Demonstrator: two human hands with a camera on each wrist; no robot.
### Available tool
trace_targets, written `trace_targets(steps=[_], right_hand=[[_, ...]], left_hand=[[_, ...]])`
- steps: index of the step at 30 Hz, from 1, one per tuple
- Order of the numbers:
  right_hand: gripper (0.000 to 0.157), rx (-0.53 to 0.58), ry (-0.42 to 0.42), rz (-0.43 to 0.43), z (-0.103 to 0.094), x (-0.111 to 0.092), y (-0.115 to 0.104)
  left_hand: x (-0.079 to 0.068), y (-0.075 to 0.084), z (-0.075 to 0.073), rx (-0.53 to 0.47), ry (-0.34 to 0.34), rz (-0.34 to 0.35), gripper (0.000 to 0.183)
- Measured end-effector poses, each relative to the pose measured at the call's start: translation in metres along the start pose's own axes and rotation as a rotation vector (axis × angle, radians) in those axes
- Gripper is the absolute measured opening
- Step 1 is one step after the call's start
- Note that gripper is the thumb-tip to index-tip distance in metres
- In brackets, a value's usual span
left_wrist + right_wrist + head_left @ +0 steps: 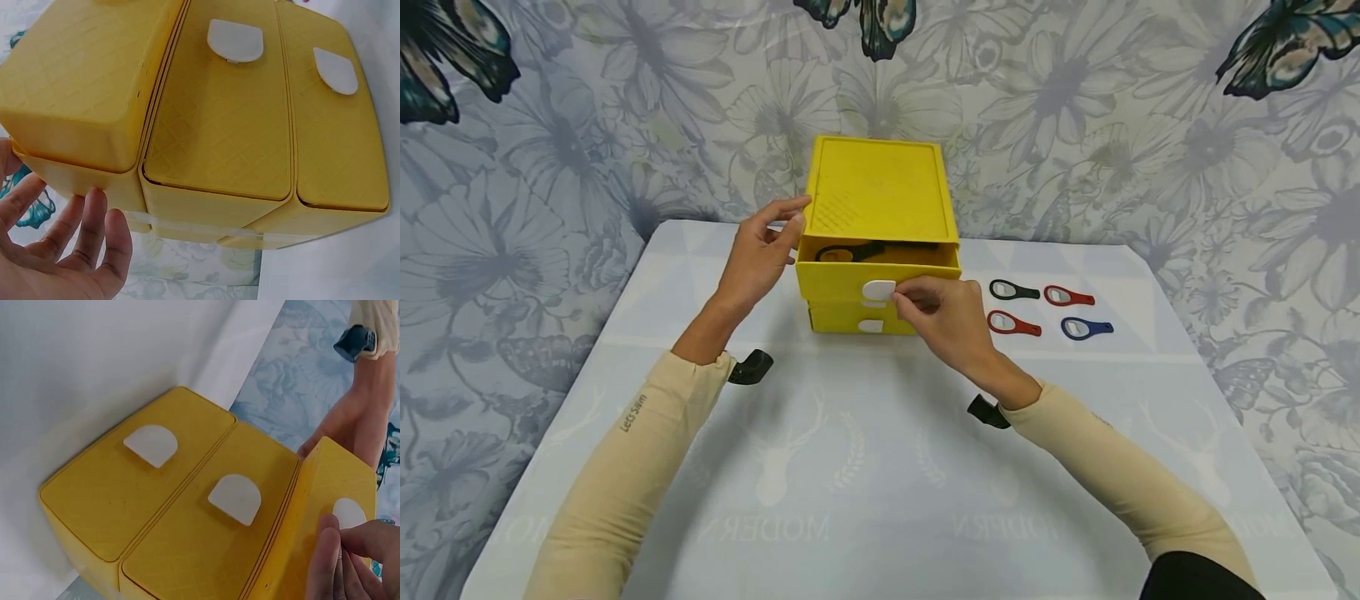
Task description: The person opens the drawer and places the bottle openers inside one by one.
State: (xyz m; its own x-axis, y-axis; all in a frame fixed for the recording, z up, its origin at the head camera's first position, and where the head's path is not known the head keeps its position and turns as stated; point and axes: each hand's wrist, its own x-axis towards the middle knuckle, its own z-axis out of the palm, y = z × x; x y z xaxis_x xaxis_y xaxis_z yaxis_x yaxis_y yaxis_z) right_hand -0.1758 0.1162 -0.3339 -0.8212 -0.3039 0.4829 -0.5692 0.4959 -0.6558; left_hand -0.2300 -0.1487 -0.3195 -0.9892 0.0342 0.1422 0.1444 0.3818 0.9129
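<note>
A yellow three-drawer box (pixel 880 187) stands on the table, its top drawer (pixel 842 282) pulled partly out. My right hand (pixel 951 321) pinches the white handle (pixel 350 512) of that drawer between thumb and fingers. Inside the drawer lies a dark thing with a ring-shaped head (pixel 838 253), partly hidden by the front and the box top. My left hand (pixel 763 250) rests its fingertips against the box's left side near the top, fingers loosely extended, as the left wrist view shows. The middle drawer (pixel 219 125) and bottom drawer (pixel 337 144) are closed.
Right of the box lie several bottle openers: a black one (pixel 1026 292), a red one (pixel 1078 298), a second red one (pixel 1026 328) and a blue one (pixel 1097 327). The white table (pixel 880 500) ends at a flower-patterned wall covering (pixel 1045 108) behind the box.
</note>
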Motion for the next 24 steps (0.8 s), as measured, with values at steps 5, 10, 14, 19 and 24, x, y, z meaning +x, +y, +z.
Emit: trace_targets(steps=[5,10,14,19,24], right_hand=[[0.010,-0.015,-0.002,0.018,0.001,0.007,0.004],[0.011,-0.013,-0.004,0.026,0.002,0.013,0.006],[0.011,-0.025,0.010,0.022,0.004,0.018,0.009],[0.012,-0.036,0.013,0.033,0.005,0.023,0.009],[0.014,-0.045,0.008,0.040,0.006,0.027,0.009]], left_hand=[[0.000,-0.001,0.001,0.000,0.000,0.010,0.042],[-0.001,-0.003,0.000,-0.015,-0.003,0.029,0.042],[-0.001,-0.002,0.001,-0.019,-0.009,0.029,0.042],[0.001,-0.002,0.001,-0.011,-0.008,0.013,0.042],[0.001,-0.002,0.000,-0.016,-0.006,0.003,0.042]])
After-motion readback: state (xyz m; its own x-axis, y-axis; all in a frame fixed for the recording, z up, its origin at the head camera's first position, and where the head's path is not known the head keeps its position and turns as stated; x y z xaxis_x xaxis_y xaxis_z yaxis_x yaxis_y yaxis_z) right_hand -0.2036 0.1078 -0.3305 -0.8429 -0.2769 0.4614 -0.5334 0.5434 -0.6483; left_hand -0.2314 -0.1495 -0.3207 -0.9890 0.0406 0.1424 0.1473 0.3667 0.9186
